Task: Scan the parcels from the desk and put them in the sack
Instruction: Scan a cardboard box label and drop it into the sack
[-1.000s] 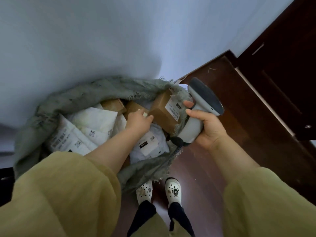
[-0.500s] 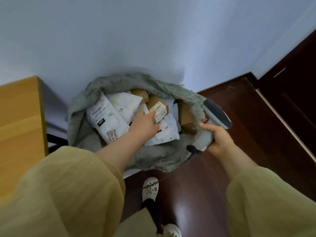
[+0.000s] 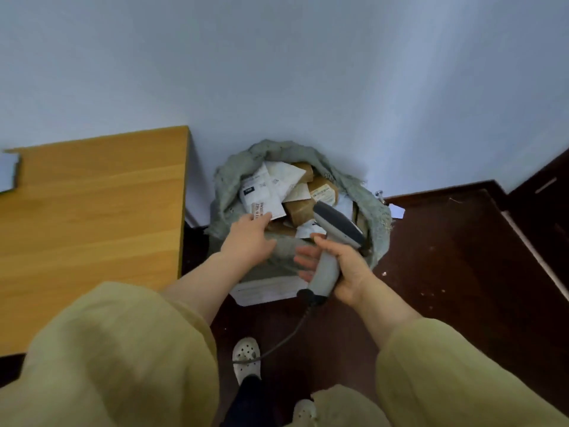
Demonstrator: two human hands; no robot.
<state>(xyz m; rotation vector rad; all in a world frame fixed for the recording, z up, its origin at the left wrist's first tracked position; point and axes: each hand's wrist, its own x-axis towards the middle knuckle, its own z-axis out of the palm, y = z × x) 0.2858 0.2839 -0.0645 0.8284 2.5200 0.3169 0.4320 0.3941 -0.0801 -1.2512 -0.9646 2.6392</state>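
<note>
From the head view, your left hand [image 3: 248,239] reaches over the near rim of the grey-green woven sack [image 3: 227,188]. Its fingers are stretched out loosely, and their tips touch the labelled edge of a white mailer [image 3: 265,195] lying on top. They do not appear to close on it.

Your right hand [image 3: 345,268] is wrapped round the handle of the barcode scanner [image 3: 337,224], whose head hangs over the sack mouth and whose cable [image 3: 278,342] trails to the floor. Inside the sack, mailers and brown cardboard boxes [image 3: 323,190] are piled up to the rim.

This looks like the drop-off step ending, with the parcel lying in the sack. Next you need a free left hand at the wooden desk [image 3: 92,217]. Only a flat grey item [image 3: 7,173] shows at its far edge, and I cannot tell whether it is a parcel.
</note>
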